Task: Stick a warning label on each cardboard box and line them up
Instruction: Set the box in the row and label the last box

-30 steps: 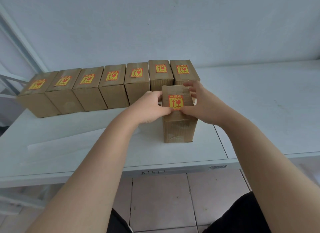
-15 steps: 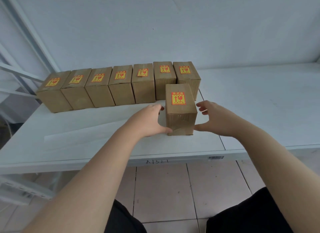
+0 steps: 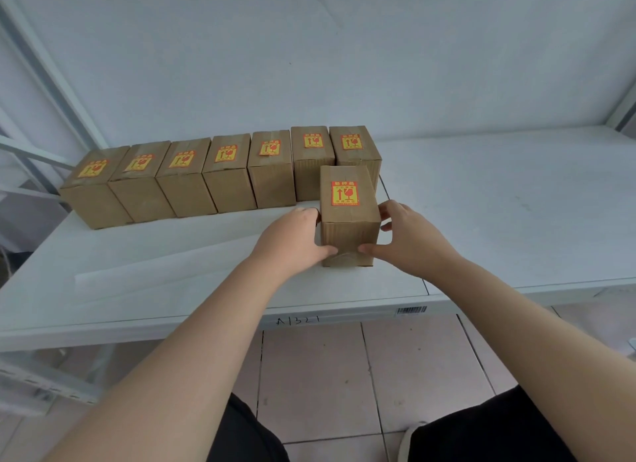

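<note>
The near box (image 3: 348, 217) hides the lower front of the last box in the row (image 3: 358, 152); the label (image 3: 344, 193) print is too small to read.

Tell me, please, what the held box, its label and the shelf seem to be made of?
Held box: brown corrugated cardboard, matte; ribbed front face.
Label: probably printed paper sticker, yellow and red, lying flat.
Shelf: likely painted metal, smooth white with a panel seam.

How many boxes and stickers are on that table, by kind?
Boxes in the row: 7
Box held between the left hand and right hand: 1
Red-and-yellow labels, one per box: 8
Total: 8 boxes, 8 labels
</note>
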